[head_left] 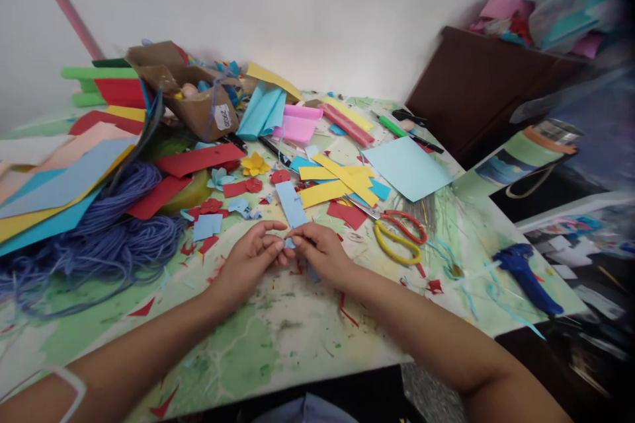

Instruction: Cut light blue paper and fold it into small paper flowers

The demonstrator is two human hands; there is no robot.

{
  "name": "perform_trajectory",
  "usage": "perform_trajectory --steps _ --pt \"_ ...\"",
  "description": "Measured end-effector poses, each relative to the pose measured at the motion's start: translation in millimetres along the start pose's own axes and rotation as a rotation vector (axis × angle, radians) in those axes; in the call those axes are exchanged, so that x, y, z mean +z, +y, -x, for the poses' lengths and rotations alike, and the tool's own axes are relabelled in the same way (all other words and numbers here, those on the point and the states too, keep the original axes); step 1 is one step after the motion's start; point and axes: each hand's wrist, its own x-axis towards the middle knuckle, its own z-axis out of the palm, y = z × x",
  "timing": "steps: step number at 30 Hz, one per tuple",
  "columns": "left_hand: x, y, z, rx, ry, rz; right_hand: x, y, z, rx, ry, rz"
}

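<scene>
Left hand [247,268] and right hand [321,254] are pinching a pale blue paper strip [291,205] between their fingertips, just left of the scissors [399,236].

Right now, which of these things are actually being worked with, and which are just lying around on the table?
In use: left hand and right hand, both pinching a light blue paper strip.

Lying about: scissors with red and yellow handles, blue glue gun, blue yarn, yellow paper strips, cardboard box.

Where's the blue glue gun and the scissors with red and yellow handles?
Blue plastic glue gun [523,274], head view, on its body.
Metal scissors with red and yellow handles [397,254], head view, on the yellow handle.
</scene>
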Motion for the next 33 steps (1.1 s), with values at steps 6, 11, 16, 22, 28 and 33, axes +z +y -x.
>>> perform_trajectory --steps 6,11,16,22,28,33 --pt "-1.0 -1 -1 0.033 -0.002 -0.046 2 2 -2 0.109 -0.016 -0.162" --pt "1.1 3 4 0.058 -0.036 -0.11 2 -2 0 0.106 -0.019 -0.14" --pt "1.3 4 5 0.11 -0.018 -0.212 1 -9 2 0.071 0.036 -0.08" --pt "-2.6 0 2 0.135 0.02 -0.265 1 -6 3 0.123 0.032 -0.154" --pt "-4.9 -2 1 0.193 0.056 -0.44 1 -6 6 -0.108 0.091 0.318" --pt "-7.0 -3 0 0.245 0.003 -0.501 1 -10 9 -0.188 0.04 0.407"
